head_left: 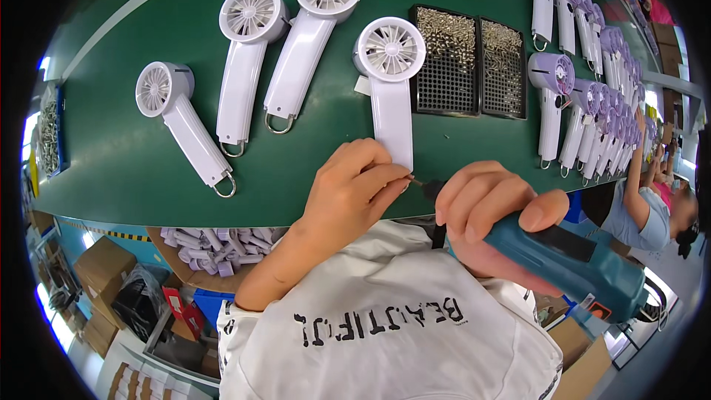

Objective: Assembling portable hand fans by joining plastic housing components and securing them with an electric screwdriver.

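A white handheld fan (392, 115) lies on the green table (192, 207), its round grille away from me. My left hand (352, 185) is closed round the near end of its handle, thumb and fingers pinched there. My right hand (492, 211) grips a teal electric screwdriver (574, 263), tilted with its bit pointing left. The bit's tip meets the handle end beside my left fingertips; the exact contact is hidden. Beyond, two black perforated trays (444, 96) hold many small silvery screws.
Three more fans with metal loops lie left: one fan (178, 118), a second (244, 74) and a third (304, 52). Rows of fans (549, 111) stand along the right. A carton (215, 278) of white parts sits below the table edge. Another person (644, 204) works at far right.
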`<act>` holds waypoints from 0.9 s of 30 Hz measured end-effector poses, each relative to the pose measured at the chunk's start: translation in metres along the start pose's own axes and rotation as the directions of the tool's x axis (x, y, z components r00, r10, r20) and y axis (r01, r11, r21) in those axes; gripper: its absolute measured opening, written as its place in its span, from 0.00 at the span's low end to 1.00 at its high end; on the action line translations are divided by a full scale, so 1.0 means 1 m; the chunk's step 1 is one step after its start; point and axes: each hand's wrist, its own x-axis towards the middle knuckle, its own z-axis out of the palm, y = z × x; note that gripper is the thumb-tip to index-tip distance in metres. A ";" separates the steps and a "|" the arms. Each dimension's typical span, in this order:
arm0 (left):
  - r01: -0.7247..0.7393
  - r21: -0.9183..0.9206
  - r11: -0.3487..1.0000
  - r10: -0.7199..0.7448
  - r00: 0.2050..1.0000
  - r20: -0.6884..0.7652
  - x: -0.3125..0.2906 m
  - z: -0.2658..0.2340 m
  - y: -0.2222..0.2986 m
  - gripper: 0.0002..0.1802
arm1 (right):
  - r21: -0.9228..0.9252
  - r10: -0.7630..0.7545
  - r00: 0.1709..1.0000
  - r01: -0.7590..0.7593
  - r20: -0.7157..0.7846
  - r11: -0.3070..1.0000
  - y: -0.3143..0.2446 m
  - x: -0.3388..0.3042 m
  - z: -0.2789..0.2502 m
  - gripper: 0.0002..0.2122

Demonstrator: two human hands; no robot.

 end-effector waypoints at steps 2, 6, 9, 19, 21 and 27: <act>0.031 -0.026 0.999 -0.031 0.999 0.005 -0.002 0.000 0.000 0.11 | 0.025 0.010 1.000 -0.010 -0.013 1.000 0.000 0.001 0.000 0.11; 0.130 -0.135 0.982 -0.128 0.991 0.026 -0.003 -0.001 0.000 0.11 | 0.020 0.012 1.000 -0.012 0.001 1.000 0.000 0.002 0.002 0.11; 0.099 -0.150 0.984 -0.098 0.995 0.014 -0.006 0.002 -0.006 0.12 | -0.104 0.064 0.997 -0.058 0.052 0.993 -0.006 0.003 0.007 0.10; 0.099 -0.175 0.980 -0.094 0.995 0.040 -0.004 -0.001 -0.005 0.19 | -0.059 0.060 0.992 -0.054 0.114 0.997 0.009 0.011 0.002 0.09; 0.115 -0.171 0.979 -0.107 0.993 0.054 -0.003 -0.002 -0.004 0.20 | -0.147 0.090 0.961 -0.053 0.260 0.988 0.008 0.015 0.002 0.08; 0.112 -0.163 0.980 -0.104 0.993 0.058 -0.004 0.000 -0.005 0.22 | -0.128 -0.066 0.980 0.091 0.187 0.988 0.023 -0.001 0.011 0.10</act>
